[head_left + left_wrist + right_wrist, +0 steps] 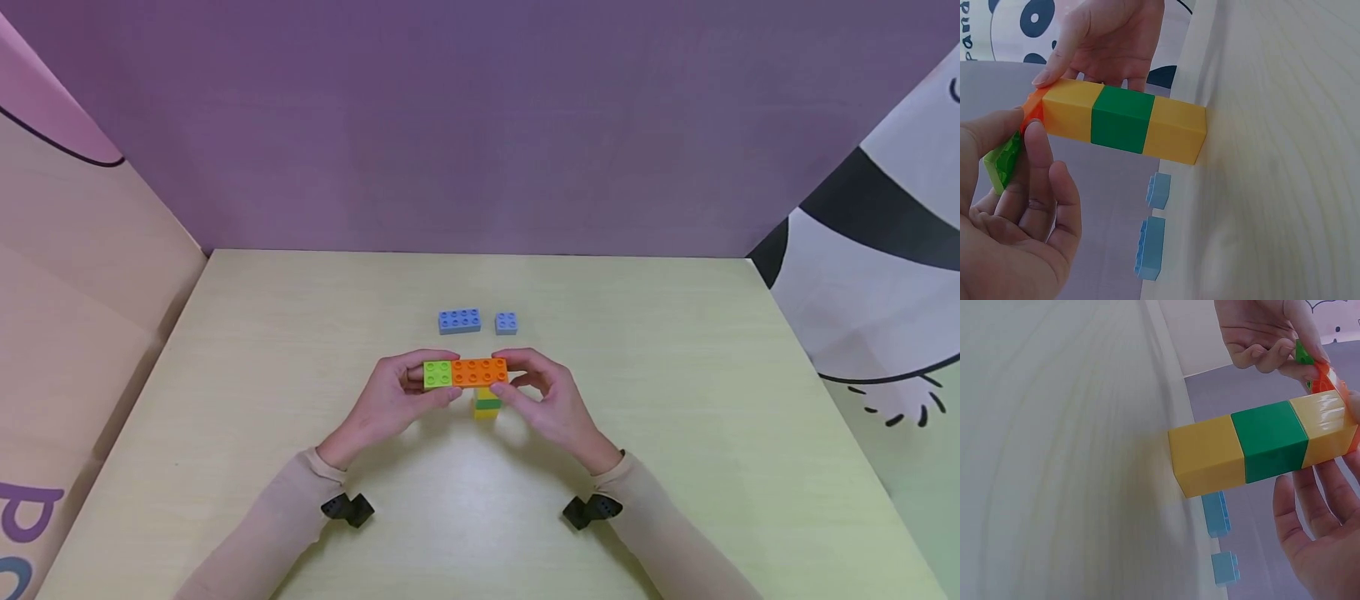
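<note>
An orange brick (pixel 480 372) with two rows of studs lies level on top of an upright stack (pixel 1122 119) of yellow, green and yellow bricks, whose lower end meets the tabletop. At the orange brick's left end sits a small light green brick (pixel 437 374), studs up; whether the two are joined I cannot tell. My left hand (pixel 393 392) pinches the orange brick near that seam, its thumb in front and a finger behind. At the other end, my right hand (pixel 547 400) pinches the orange brick the same way, right above the stack.
Farther back on the pale wooden table (pixel 300 317) lie a longer blue brick (pixel 459 321) and a smaller blue brick (pixel 506 323), side by side with a gap. A purple panel (pixel 480 125) rises behind the table, with printed panels at both sides.
</note>
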`<action>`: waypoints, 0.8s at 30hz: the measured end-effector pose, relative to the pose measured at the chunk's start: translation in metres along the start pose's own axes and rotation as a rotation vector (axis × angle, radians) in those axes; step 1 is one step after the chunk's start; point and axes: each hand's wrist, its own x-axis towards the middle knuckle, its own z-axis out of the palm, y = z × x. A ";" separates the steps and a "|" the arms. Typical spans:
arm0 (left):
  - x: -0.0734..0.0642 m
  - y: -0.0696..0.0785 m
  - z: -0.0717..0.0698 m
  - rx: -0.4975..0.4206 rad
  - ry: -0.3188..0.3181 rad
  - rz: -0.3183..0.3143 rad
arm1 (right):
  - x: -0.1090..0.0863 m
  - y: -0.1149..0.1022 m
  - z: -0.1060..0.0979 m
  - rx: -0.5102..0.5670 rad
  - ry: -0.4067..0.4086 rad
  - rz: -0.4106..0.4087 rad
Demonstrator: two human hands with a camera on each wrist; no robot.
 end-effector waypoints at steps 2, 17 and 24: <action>0.000 0.000 0.001 -0.004 0.001 0.001 | 0.000 0.000 0.000 -0.008 -0.001 -0.001; 0.002 -0.002 -0.004 0.019 0.015 -0.019 | 0.041 0.004 -0.027 -0.136 0.020 0.001; 0.000 0.000 -0.013 0.046 0.032 -0.032 | 0.081 0.019 -0.021 -0.349 -0.027 0.063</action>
